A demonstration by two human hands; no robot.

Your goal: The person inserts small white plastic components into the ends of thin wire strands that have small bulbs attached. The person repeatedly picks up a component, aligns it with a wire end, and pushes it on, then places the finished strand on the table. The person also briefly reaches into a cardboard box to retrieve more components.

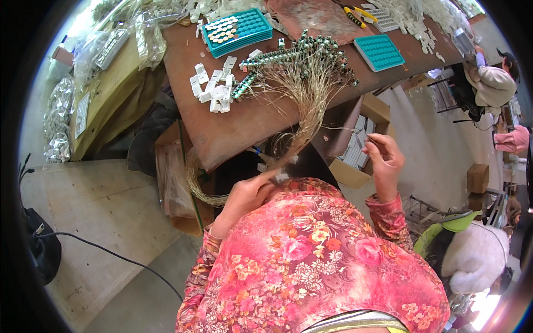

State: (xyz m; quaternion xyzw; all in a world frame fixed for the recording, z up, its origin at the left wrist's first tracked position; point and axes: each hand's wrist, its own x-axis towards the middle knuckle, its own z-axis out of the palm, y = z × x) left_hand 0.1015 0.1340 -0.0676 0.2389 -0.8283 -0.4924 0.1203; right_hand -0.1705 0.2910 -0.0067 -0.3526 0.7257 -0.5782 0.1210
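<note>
So the left hand (244, 195) is pinching the tail of a big wire bundle (302, 94) just below the table edge, fingers pressed together around the strands, probably to keep them from fanning out. The bundle's green-tipped heads are lying spread across the brown table (222, 130) in the upper middle. The right hand (385, 162), centre right, is pinching a single thin wire (347, 129) pulled clear. White clips (214, 89) and teal trays (236, 30) are sitting up top, cardboard boxes (366, 139) are crowding underneath, concrete floor at left
</note>
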